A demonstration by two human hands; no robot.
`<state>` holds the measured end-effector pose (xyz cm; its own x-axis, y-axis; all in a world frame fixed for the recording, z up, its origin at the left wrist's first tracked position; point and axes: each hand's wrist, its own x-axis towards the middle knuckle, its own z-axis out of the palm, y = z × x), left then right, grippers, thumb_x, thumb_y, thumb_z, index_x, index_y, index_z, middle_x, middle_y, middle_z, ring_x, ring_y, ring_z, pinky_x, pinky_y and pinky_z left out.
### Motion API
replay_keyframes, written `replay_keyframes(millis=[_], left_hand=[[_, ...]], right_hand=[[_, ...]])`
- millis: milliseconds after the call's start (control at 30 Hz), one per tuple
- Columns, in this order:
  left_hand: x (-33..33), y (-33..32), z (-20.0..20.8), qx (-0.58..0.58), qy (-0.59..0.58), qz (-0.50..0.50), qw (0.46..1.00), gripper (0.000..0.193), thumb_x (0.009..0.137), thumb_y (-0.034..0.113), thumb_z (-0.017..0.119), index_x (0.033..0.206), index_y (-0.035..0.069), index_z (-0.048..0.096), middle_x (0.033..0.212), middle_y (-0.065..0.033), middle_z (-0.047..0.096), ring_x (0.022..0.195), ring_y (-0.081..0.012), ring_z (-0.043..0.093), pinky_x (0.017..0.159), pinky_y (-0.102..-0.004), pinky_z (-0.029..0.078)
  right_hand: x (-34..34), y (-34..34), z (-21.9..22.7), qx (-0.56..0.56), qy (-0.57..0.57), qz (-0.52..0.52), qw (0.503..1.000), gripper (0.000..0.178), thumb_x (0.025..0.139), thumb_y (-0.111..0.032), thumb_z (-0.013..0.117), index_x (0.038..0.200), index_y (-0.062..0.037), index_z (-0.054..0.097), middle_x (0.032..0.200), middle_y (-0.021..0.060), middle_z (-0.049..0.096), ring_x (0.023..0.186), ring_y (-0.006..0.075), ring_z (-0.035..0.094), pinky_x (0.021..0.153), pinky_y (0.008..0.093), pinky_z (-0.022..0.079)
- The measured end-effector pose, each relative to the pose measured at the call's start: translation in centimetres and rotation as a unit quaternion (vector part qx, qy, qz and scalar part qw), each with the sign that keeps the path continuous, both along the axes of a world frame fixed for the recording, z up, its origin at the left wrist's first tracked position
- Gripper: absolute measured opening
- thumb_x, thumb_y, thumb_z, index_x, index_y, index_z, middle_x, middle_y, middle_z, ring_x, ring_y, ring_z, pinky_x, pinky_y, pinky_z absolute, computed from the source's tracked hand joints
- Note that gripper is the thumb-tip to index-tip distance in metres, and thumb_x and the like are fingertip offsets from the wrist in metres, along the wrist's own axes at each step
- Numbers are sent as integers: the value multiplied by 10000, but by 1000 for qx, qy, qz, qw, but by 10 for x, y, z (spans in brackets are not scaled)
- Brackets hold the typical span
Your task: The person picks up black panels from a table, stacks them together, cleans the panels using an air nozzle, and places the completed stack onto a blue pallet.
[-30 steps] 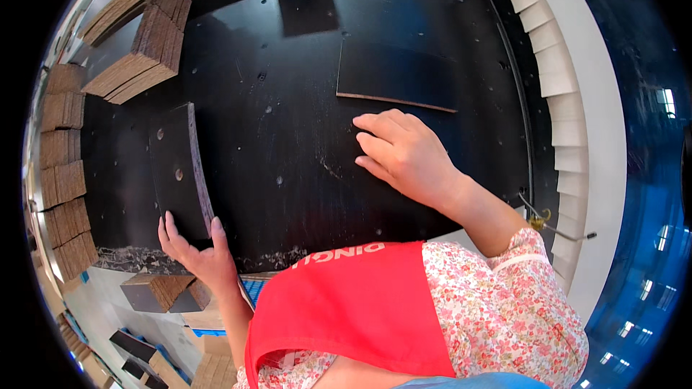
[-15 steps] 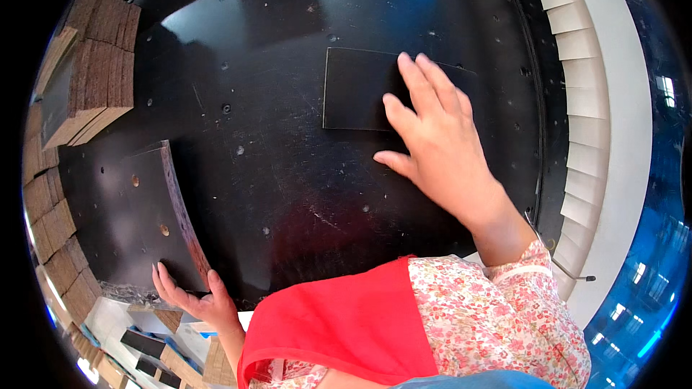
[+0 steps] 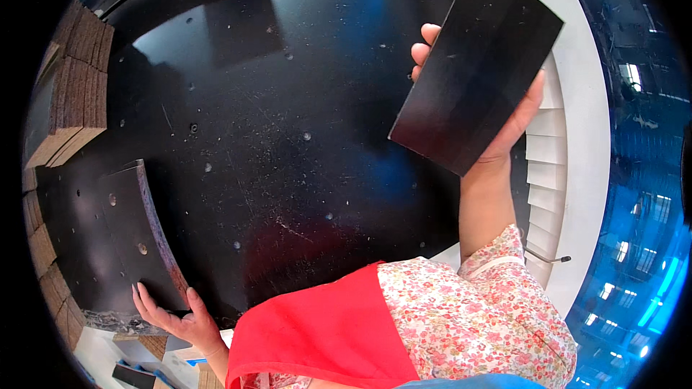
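Observation:
My right hand (image 3: 520,117) grips a flat black rectangular panel (image 3: 479,65) and holds it tilted above the far right of the table. Three fingertips show at the panel's left edge and the thumb side of the hand lies along its right edge; the rest of the hand is behind it. At the lower left, my left hand (image 3: 176,317) clasps the near end of a long black board (image 3: 130,223), with the fingers on one side and the thumb at its reddish-brown edge. This board lies on the black tabletop (image 3: 288,173).
Stacks of brown fibreboard pieces (image 3: 78,101) line the left side. Pale overlapping flaps (image 3: 544,173) and a white rim (image 3: 577,194) border the right, with blue sheeting (image 3: 634,194) beyond. A thin rod with a dark tip (image 3: 565,259) sticks out near my right sleeve.
My right hand has picked up the black panel, which lay flat on the tabletop, and raised it toward the upper right. The left hand keeps its place on the board.

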<state>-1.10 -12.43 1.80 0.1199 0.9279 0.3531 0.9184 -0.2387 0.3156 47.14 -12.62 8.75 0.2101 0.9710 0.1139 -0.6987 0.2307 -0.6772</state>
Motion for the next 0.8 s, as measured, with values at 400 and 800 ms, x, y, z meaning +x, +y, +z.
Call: replay_keyframes(millis=[400, 800], left_hand=[[0, 2, -1, 2, 5, 6, 1000, 772, 899, 511, 666, 1485, 89, 392, 1492, -169, 363, 1376, -341, 371, 1112, -508, 337], [3, 1, -1, 2, 3, 11, 1000, 762, 885, 479, 687, 1478, 91, 406, 1492, -165, 364, 1380, -340, 369, 1117, -513, 327]], right_hand=[[-10, -3, -16, -37, 70, -84, 993, 845, 959, -669, 348, 1487, -10, 380, 1460, 279, 441, 1312, 417, 502, 1041, 485, 487], [19, -18, -39, -347, -353, -434, 753, 373, 1002, -137, 482, 1342, 14, 504, 1411, 168, 510, 1283, 279, 499, 1114, 393, 364]])
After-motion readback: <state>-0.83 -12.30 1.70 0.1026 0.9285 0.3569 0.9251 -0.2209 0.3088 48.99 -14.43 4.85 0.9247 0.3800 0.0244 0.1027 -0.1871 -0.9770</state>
